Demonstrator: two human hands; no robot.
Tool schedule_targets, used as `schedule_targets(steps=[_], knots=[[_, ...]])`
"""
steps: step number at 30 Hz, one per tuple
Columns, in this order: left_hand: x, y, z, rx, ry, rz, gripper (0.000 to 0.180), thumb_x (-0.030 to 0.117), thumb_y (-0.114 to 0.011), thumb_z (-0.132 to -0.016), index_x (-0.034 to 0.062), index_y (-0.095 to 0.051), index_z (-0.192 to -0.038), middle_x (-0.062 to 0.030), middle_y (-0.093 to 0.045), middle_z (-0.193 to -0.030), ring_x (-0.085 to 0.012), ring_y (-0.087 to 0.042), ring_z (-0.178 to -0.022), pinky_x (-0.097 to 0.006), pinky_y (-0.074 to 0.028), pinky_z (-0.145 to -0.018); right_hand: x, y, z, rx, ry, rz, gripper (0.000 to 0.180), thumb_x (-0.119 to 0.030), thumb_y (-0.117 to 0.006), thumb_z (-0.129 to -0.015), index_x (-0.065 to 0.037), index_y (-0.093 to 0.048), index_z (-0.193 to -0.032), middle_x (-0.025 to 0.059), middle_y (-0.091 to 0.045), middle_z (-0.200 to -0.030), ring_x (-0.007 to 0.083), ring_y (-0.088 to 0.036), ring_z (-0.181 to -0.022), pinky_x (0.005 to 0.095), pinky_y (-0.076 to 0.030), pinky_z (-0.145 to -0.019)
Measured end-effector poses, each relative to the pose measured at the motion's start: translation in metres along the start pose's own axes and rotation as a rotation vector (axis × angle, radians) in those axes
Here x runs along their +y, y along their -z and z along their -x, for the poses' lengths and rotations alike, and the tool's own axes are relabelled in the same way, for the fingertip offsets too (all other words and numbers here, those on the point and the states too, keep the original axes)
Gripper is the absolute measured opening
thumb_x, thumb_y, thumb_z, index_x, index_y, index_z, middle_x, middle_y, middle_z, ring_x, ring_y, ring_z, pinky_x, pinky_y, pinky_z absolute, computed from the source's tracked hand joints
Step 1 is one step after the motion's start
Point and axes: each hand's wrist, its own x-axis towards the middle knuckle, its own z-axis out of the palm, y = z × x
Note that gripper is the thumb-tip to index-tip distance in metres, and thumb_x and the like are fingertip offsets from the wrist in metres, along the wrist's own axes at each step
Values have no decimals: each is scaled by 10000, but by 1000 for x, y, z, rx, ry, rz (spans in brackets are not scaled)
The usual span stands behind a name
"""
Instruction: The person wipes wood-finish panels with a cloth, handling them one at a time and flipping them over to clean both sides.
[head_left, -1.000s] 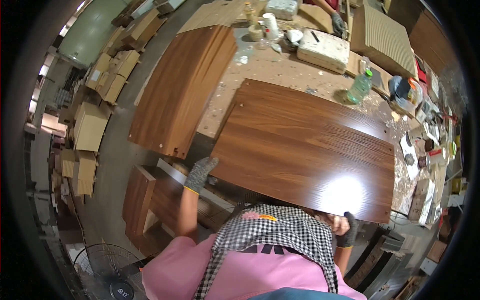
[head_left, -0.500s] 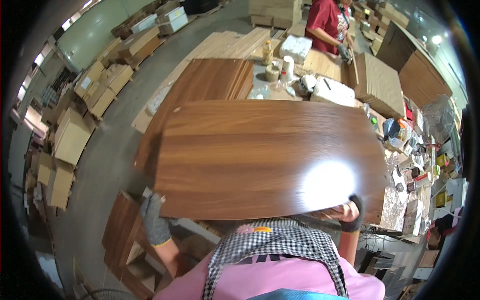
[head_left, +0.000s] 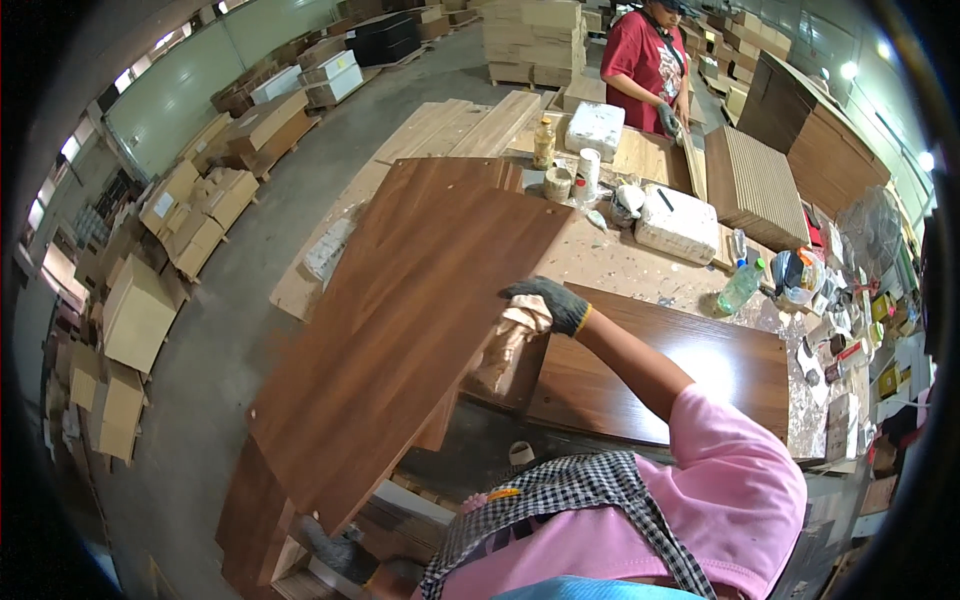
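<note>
A large brown wood-grain board (head_left: 420, 310) slants across the left of the table, its near end past the table edge. My left hand (head_left: 340, 552), in a grey glove, grips the board's near lower corner; its fingers are partly hidden. My right hand (head_left: 548, 302), in a dark glove, holds the board's right edge, with a crumpled peach-coloured cloth (head_left: 517, 335) bunched under it. Beneath the held board, more brown boards (head_left: 510, 178) show in a stack. Under my right arm, another glossy brown board (head_left: 740, 375) lies flat on the table.
The worktable (head_left: 610, 262) bears a jar of yellowish liquid (head_left: 544, 143), a tape roll (head_left: 557, 184), white wrapped blocks (head_left: 677, 222) and a green bottle (head_left: 741, 287). A co-worker in red (head_left: 640, 70) stands across it. Stacked panels (head_left: 757, 185) stand far right; cartons (head_left: 145, 300) line the left.
The held board has swung left and tilted, off the glossy board now visible on the table. My right hand has moved up and leftward; my left hand has come down toward me.
</note>
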Motion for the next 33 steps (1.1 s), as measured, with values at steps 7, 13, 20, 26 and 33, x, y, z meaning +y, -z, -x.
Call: schedule_targets(steps=[7, 13, 20, 26, 33], knots=[[51, -69, 16, 196, 527, 430, 589, 336, -677, -938, -26, -517, -1374, -200, -673, -1043, -212, -636, -651, -321, -521, -544, 61, -3, -42, -110, -115, -21, 632, -213, -730, -787, -42, -551, -1369, 207, -638, -1290, 356, -644, -1146, 412, -520, -978], [133, -122, 12, -64, 913, 337, 443, 289, -539, -1037, -2, -541, -1372, -150, -680, -754, -207, -661, -602, -299, -570, -549, 43, 42, -34, -136, -240, -96, 305, -200, -570, -966, -134, -691, -1238, 145, -690, -1203, 306, -671, -1057, 375, -534, -921], [73, -94, -65, -576, 285, -601, 452, 286, -505, -1046, 32, -500, -1419, -171, -611, -1291, -272, -686, -953, -372, -563, -733, -84, 2, -2, -127, -697, -587, 405, -376, -641, -968, -50, -682, -1206, 143, -716, -1116, 212, -669, -1037, 364, -527, -941], [44, -153, -208, 129, -154, -363, 568, 386, -560, -1000, -27, -526, -1388, -222, -560, -1400, -343, -512, -1307, -410, -400, -1103, -137, -35, -30, -236, -850, -332, 653, -638, -522, -939, -51, -682, -1174, 230, -712, -1053, 368, -704, -953, 435, -545, -845], [-6, -164, -258, -49, 21, -215, 552, 398, -509, -1023, 38, -516, -1440, -90, -480, -1502, -223, -478, -1329, -320, -326, -1155, -125, -60, -65, -51, -871, -163, 610, -616, -569, -919, -65, -678, -1156, 180, -718, -1079, 377, -673, -1024, 466, -527, -886]])
